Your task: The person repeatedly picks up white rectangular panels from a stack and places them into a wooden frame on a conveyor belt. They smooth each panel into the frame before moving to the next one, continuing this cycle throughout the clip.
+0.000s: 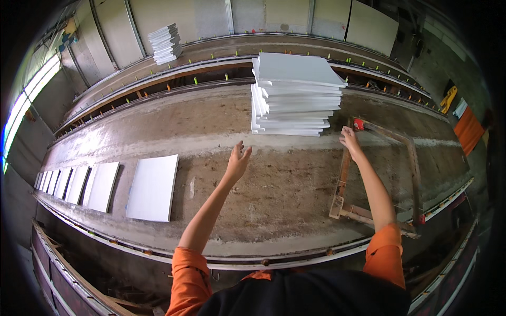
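My left hand [239, 161] reaches over the long table [253, 189] with its fingers apart and nothing in them. In front of it stands a tall, uneven stack of white panels [300, 100]. My right hand [349, 141] is stretched out close to the stack's right side, its fingers parted and somewhat bent; I see nothing held in it. It lies over the far left part of a worn rectangular frame [412, 163], which has red corner pieces. Whether it touches the frame, I cannot tell. Nearest to my left forearm lies a single white panel [152, 188].
Several more white panels [101, 186] run in a row along the table's near left edge. A second table [211, 50] behind carries another white stack [164, 44]. Small green and orange pegs line the table rails. Orange cloth [468, 128] hangs at the right.
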Motion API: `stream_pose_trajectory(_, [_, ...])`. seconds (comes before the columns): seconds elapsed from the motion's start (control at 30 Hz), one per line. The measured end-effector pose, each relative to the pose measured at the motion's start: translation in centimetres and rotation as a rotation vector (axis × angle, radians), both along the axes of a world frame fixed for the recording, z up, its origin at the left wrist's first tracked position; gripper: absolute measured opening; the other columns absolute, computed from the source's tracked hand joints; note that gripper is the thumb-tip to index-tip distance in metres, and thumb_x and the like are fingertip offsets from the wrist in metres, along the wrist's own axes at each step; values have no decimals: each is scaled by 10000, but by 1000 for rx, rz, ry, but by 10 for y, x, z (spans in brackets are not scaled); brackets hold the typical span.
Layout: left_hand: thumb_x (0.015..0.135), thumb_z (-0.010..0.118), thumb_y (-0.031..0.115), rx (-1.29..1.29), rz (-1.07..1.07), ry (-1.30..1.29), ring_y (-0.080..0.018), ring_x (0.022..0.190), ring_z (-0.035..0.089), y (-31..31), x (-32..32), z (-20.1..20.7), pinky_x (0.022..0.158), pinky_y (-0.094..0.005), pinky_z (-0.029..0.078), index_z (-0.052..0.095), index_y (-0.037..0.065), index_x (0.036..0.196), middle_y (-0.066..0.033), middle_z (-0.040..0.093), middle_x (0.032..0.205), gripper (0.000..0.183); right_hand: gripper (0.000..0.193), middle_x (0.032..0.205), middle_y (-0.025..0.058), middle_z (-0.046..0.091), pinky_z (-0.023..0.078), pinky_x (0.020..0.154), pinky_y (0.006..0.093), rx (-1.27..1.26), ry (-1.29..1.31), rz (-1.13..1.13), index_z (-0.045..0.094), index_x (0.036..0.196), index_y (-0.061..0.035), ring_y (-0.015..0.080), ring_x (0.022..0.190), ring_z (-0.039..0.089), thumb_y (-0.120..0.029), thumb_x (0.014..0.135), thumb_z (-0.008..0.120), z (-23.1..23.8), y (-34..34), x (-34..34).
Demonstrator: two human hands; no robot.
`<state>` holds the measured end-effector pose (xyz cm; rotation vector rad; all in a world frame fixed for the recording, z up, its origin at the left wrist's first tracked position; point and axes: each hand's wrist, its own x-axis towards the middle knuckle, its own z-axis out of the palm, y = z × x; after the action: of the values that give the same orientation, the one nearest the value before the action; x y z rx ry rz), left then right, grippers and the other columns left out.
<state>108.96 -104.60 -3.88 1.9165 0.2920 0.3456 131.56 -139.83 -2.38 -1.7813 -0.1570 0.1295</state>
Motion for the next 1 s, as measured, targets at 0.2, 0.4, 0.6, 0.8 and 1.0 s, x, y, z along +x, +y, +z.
stream_pose_trajectory(0.2, [903,420,453,-317,129,-69,-287,1222,384,8,58,-3,997,-347,301,244,-46,1331,-236,366,1319,681,682,1269,223,393,381,923,469,275,279,-347,268,1338,-91,391,1084,448,-525,850,469,-44,40,83])
stream_pose_trajectory(0.4, [887,307,571,-368,94,53,-301,1292,252,15,112,-30,1056,-409,206,182,31,1377,-169,208,1420,740,822,1368,200,278,290,990,476,483,397,-179,170,1386,-124,384,1225,316,-659,805,397,-61,75,83])
stream_pose_trajectory(0.6, [897,275,569,-438,87,-18,-273,1278,271,12,154,-56,1043,-350,204,266,-20,1344,-191,305,1368,740,842,1409,173,220,225,1012,436,482,460,-115,141,1402,-127,320,1243,285,-696,807,317,-55,69,79])
stream_pose_trajectory(0.8, [798,352,691,-637,75,38,-295,1287,228,14,165,-36,1052,-433,166,138,20,1388,-171,171,1423,919,777,1406,37,273,269,949,467,462,462,-78,194,1397,-183,247,1229,303,-694,817,274,-41,75,81])
stream_pose_trajectory(1.0, [782,469,633,-836,88,-41,-314,1232,304,25,178,-46,998,-448,271,161,13,1352,-185,226,1374,896,789,1212,18,440,348,787,419,387,484,-84,371,1280,-183,203,1031,422,-759,742,330,-45,74,97])
